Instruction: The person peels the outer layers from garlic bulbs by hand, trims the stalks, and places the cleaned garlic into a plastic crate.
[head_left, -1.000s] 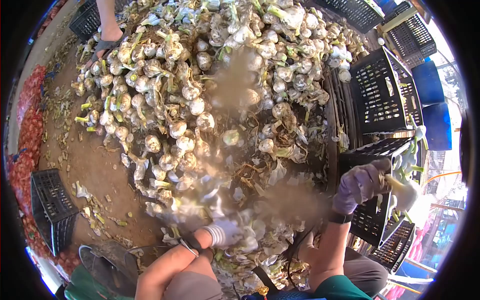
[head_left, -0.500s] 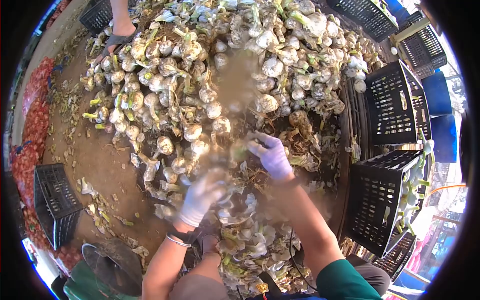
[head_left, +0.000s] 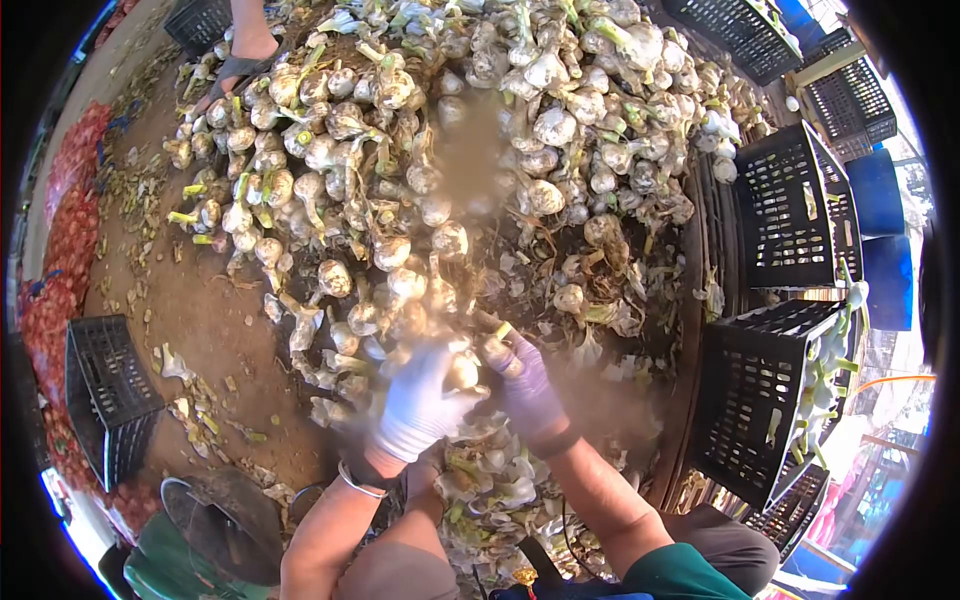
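Observation:
My left hand [head_left: 425, 398], in a white glove, is wrapped round a pale garlic bulb [head_left: 462, 371] low in the middle of the view. Close on its right, my right hand [head_left: 525, 385], in a purplish glove, has its fingers closed on a garlic stalk [head_left: 501, 332] with a green cut end. Whether stalk and bulb are one piece I cannot tell. Ahead of both hands spreads a large garlic pile [head_left: 545, 130], bulbs with dry stems. Loose papery skins [head_left: 490, 480] lie below the hands. A smudge blurs the middle.
Black crates [head_left: 755, 395] stand at the right beside blue barrels [head_left: 885, 280]. Another black crate [head_left: 112, 395] and red mesh sacks [head_left: 70, 250] are at the left. A dark bucket [head_left: 225, 525] stands lower left. Another person's sandalled foot [head_left: 250, 55] is at the upper left.
Both hands have come together. My right hand has moved down and towards me, now with a stalk in its fingers. My left hand has shifted slightly right and now has a bulb in it.

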